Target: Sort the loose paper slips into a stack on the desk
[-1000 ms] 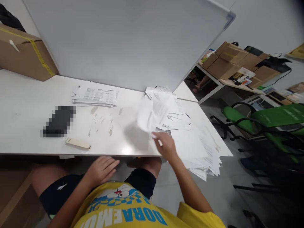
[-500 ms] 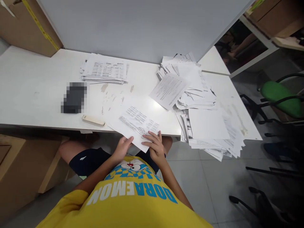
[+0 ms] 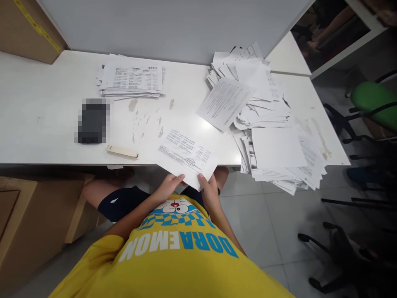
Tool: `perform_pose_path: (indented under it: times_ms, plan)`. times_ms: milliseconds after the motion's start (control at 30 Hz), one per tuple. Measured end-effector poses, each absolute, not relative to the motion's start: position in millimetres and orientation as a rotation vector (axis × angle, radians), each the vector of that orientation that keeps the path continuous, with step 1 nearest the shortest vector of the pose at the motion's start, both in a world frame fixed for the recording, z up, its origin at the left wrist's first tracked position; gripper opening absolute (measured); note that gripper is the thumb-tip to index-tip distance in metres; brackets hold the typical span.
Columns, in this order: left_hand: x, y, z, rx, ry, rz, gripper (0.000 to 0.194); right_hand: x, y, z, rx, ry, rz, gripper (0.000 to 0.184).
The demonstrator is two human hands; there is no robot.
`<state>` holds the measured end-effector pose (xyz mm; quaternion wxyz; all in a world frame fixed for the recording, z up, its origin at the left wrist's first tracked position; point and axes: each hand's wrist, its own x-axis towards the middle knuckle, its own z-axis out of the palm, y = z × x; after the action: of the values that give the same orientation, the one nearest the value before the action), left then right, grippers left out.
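A printed sheet of paper (image 3: pixel 186 155) with an oval stamp is tilted over the table's front edge. My left hand (image 3: pixel 171 185) grips its near edge, thumb on top and fingers underneath. On the same sheet's near right edge, my right hand (image 3: pixel 209 188) is closed with its thumb on top; its other fingers are mostly hidden below the paper. To the right lies a large messy pile of papers (image 3: pixel 274 147), partly overhanging the table edge. A neater stack of printed sheets (image 3: pixel 133 80) lies at the back left.
On the white table (image 3: pixel 46 111) are a dark pixelated object (image 3: pixel 93 122) and a narrow cream-coloured strip (image 3: pixel 122 151). A grey partition (image 3: pixel 173 29) stands behind. Cardboard boxes (image 3: pixel 37 211) sit below left; a green-seated chair (image 3: pixel 375 99) is at right, and another person's arm (image 3: pixel 335 29) shows beyond.
My right hand, earlier spread over the sheet's top, now pinches its near right edge. The sheet has shifted slightly right. The camera view has tilted down a little.
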<state>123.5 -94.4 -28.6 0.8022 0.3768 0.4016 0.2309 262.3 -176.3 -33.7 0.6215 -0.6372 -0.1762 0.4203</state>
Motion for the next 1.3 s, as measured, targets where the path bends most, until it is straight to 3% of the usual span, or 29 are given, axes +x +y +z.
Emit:
perform_pose_path:
  times_ms: [167,467,1067,1300]
  plan:
    - [125,-95,-32,0.927,0.837,0.445,0.03,268,-169,-29,-1.478,-0.463,0.987,0.067]
    - [107,-91,-37,0.453,0.988,0.855,0.05,310,-187,-29,-1.487,-0.453,1.11,0.053]
    - [77,-111,-33,0.363,1.175,0.972,0.039,309,-177,-11,-1.457,-0.708,1.307,0.06]
    - [53,-113,-25,0.383,1.212,0.996,0.05,296,-169,-7,-1.463,-0.753,1.406,0.052]
